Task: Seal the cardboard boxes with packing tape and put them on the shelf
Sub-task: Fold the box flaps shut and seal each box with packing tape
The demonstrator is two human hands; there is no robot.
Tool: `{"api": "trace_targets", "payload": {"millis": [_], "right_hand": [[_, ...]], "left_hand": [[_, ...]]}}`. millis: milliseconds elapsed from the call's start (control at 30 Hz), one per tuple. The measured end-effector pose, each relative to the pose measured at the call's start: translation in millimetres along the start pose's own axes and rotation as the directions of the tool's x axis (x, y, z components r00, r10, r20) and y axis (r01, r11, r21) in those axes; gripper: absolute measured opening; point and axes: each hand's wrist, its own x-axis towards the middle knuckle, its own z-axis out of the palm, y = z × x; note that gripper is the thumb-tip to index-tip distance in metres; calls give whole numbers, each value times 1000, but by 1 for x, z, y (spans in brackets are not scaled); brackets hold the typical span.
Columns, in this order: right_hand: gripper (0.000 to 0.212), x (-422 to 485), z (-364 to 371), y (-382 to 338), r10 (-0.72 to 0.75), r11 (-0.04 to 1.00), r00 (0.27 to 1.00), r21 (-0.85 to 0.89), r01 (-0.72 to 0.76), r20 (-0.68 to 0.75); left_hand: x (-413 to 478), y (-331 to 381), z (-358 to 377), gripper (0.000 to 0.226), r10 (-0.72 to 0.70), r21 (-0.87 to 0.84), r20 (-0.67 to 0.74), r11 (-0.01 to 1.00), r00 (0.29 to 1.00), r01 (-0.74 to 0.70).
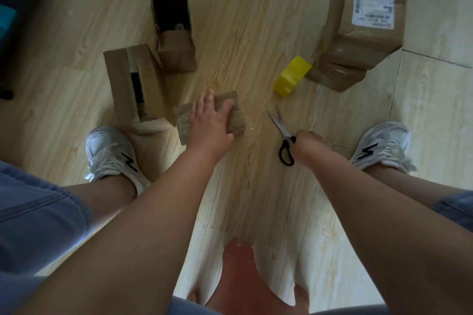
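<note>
**Small box in hand, most of the sealing yet to do**

Gripping a small cardboard box (236,120) on the floor (256,20) with the left hand (208,120), fingers curled over its far edge. Clutching the black handles of the scissors (280,130) in the right hand (305,140), blades slightly parted and pointing away. Looks closed, this small box, though impossible to say whether taped.

Beyond the right hand, untouched: the yellow packing tape roll (291,77), lying just beside a large labelled box (358,33), shut and seemingly taped over. Likely the one finished piece.

Plenty left by the look of it. Just beyond the left hand, a tall narrow box (176,51) gaping open at the top. Left of that hand, another box (120,84) with a dark gap between its flaps. No shelf in sight, so no sign of anything put away.

In the way: white sneakers (110,151) planted on either side of the hands, the left one hard against the gapped box. Open boxes crowding the left hand, too.
</note>
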Motion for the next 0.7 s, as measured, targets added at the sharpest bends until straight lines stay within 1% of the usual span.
{"api": "trace_targets", "payload": {"millis": [133,200,267,333,400,467,533,567,700], "right_hand": [[31,-8,-11,-5,-87,989,991,108,98,-101],[34,-15,-17,-9,-134,968,981,193,159,-140],[35,-24,-25,-12,-163,926,969,310,215,-185],[35,-33,-31,-15,-178,868,949,413,276,-261],[32,-43,-39,-17,-170,787,928,521,331,-332],[28,-55,-46,-19,-155,674,925,647,357,-348],[29,-65,-53,-20,-170,578,925,726,374,-340],[30,-69,-56,-21,-184,544,922,746,383,-340],[30,-82,-68,-26,-247,447,910,794,412,-333]], "left_hand": [[4,-5,-4,84,-12,32,-30,999,999,13],[4,-5,-6,88,-15,17,-63,1000,998,16],[2,-4,-9,90,-20,-16,-99,1000,995,18],[0,-1,-15,93,-32,-62,-121,998,992,25],[-2,3,-25,99,-68,-130,-119,990,990,53],[-6,9,-35,109,-120,-224,-94,970,988,97],[-10,14,-43,119,-161,-301,-70,944,985,133],[-12,14,-44,119,-169,-321,-69,937,983,139],[-14,15,-47,108,-170,-338,-86,932,982,132]]}}
